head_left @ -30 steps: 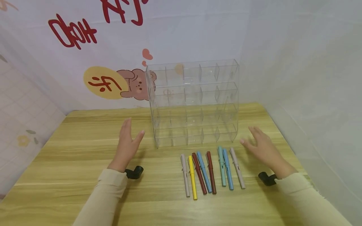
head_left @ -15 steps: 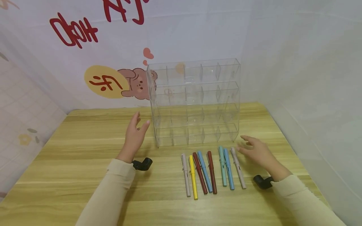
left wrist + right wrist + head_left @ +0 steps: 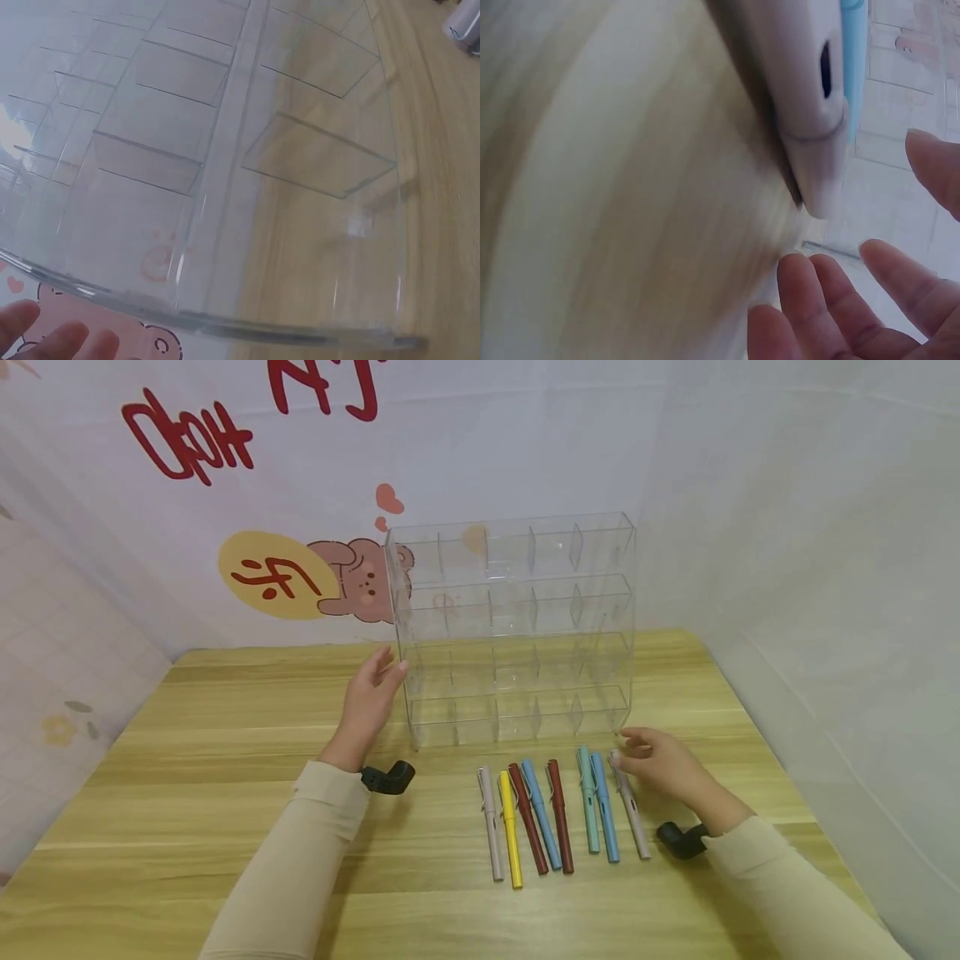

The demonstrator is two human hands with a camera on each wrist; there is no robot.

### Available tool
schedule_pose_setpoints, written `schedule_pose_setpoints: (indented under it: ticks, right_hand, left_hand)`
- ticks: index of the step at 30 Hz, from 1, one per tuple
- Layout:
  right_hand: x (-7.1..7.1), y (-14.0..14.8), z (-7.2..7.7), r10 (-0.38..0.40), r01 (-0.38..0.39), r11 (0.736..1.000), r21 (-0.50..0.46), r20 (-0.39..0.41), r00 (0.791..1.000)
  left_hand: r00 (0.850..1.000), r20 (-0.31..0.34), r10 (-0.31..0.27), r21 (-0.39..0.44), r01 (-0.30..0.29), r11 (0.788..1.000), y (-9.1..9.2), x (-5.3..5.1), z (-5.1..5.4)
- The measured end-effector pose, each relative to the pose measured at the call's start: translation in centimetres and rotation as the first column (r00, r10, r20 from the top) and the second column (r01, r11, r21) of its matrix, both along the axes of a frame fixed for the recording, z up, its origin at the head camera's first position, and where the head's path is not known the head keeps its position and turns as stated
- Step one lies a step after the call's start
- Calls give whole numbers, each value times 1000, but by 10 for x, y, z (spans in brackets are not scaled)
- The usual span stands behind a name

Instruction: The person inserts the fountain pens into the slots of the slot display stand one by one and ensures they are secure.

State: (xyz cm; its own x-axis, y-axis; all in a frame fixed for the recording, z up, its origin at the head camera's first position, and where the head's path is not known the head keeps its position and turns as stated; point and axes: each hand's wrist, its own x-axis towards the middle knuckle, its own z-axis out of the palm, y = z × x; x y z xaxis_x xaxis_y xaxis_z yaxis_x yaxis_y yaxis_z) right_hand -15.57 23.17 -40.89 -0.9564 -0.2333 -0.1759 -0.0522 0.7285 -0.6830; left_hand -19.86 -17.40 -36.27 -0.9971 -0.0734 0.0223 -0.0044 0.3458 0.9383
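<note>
Head view: right grip [image 3: 666,768] near rightmost pen [image 3: 634,814]

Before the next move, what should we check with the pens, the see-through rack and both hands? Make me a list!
1. Rack standing upright on the table: ok.
2. All eight pens lying on the table in front of the rack: ok.
3. Clip ends of the pens pointing toward the rack: ok.
4. Left hand touching the rack: cannot tell; it is right by the left side.
5. Right hand gripping the rightmost pale pen: not ok; thumb and fingers are apart, not closed around it.
</note>
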Motion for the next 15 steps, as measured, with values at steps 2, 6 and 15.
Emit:
schedule_pose_setpoints:
  ticks: [2,6,15]
  right_hand:
    - [-1,-1,0,1,-1,1000,-4,6,1000]
    - [-2,-4,-1,0,0,1000,-6,16,1000]
    - [-5,-8,-1,8,-9,1000,23,35,999]
  left_hand:
    - [1000,8,1,9,-1,1000,2,-2,0]
    - [1000,24,4,26,-4,1000,5,-5,1]
    - [998,60,17,58,-21,998,12,-9,0]
